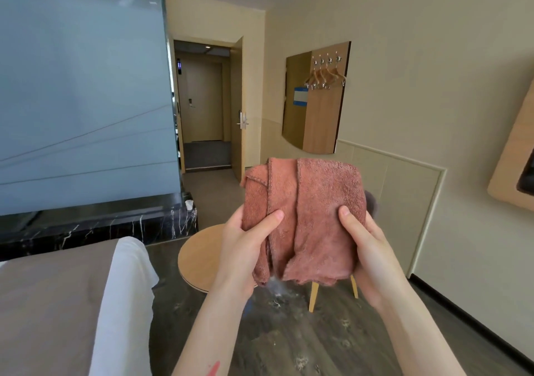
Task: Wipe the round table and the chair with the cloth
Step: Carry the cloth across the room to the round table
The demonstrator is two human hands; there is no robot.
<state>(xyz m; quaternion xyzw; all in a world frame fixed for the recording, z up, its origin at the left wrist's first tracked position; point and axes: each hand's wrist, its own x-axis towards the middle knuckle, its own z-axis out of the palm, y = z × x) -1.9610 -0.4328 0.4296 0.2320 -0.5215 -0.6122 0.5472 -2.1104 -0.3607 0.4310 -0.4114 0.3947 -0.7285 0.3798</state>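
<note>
A folded terracotta-pink cloth is held up in front of me at chest height by both hands. My left hand grips its left side with the thumb on the front. My right hand grips its right side the same way. Below and behind the cloth stands the round wooden table, partly hidden by my left hand. The chair shows only as two light wooden legs and a bit of grey back behind the cloth.
A bed with a grey cover and white sheet lies at the lower left. A black marble ledge under a frosted glass wall runs behind it. An open doorway is straight ahead. A wall panel with hangers hangs at right.
</note>
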